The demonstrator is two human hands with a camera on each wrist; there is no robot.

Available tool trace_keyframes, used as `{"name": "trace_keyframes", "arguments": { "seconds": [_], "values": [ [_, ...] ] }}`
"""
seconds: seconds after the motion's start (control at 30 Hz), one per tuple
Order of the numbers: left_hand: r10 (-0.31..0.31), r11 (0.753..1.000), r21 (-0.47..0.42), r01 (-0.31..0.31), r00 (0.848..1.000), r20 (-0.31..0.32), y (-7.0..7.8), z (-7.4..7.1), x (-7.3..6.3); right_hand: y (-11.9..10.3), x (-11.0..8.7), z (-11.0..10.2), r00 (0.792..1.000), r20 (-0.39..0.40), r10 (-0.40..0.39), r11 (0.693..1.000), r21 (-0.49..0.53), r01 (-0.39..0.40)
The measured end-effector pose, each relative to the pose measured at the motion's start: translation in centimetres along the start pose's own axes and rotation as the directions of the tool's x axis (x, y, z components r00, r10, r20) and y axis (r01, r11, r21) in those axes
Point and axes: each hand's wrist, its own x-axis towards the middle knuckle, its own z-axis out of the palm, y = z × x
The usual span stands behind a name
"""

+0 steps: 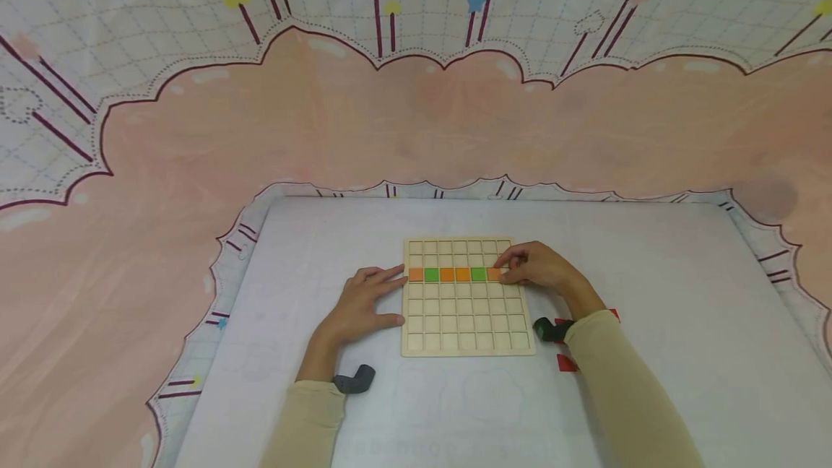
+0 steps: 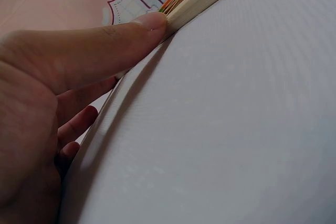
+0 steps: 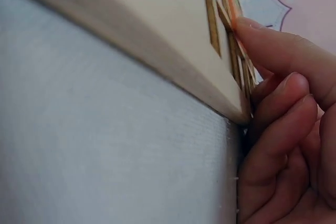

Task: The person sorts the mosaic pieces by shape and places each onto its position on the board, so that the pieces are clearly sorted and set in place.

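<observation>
A pale wooden grid board [image 1: 464, 323] lies flat, one of its rows partly filled with square orange and green tiles. At that row's right end, my right hand [image 1: 536, 266] pinches an orange tile [image 1: 494, 274] between thumb and index finger; its other fingers curl by the board's edge. In the right wrist view the thumb [image 3: 283, 51] presses near the orange strip. My left hand [image 1: 364, 302] rests along the board's left side with fingers extended, fingertips and thumb [image 2: 105, 51] at the edge. A green tile [image 1: 478, 274] sits just left of the pinched one.
Red pieces [image 1: 567, 363] lie on the white table [image 1: 312, 251] right of the board, partly hidden by the right forearm. A dark wrist camera [image 1: 356, 380] sticks out from each sleeve. Patterned pink cloth [image 1: 416, 121] surrounds the table's back and left.
</observation>
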Motion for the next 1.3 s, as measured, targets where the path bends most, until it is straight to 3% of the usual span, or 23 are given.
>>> {"name": "trace_keyframes", "arguments": {
  "seconds": [0.13, 0.33, 0.77, 1.0, 1.3],
  "values": [
    [0.002, 1.0, 0.0, -0.002, 1.0, -0.001, -0.1, 0.0, 0.0, 0.4, -0.4, -0.4, 1.0, 0.023, -0.016, 0.999, 0.048, 0.014],
    [0.013, 1.0, 0.004, -0.013, 1.0, -0.006, -0.1, 0.0, -0.1, 0.9, -1.6, -1.5, 0.998, 0.031, -0.049, 0.999, 0.022, 0.048],
    [0.002, 1.0, 0.017, -0.002, 1.0, 0.0, 0.1, -0.1, -0.1, 1.2, -6.4, -4.2, 0.993, 0.109, -0.047, 0.976, -0.204, 0.069],
    [0.007, 1.0, 0.011, -0.007, 1.0, -0.001, 0.2, 0.0, 0.0, 2.3, -8.9, -4.7, 0.994, 0.102, -0.038, 0.921, -0.382, 0.074],
    [0.001, 1.0, 0.012, -0.001, 1.0, 0.003, 0.1, 0.0, 0.0, 4.0, -10.2, -4.6, 0.986, 0.16, -0.048, 0.91, -0.401, 0.11]
  ]
}}
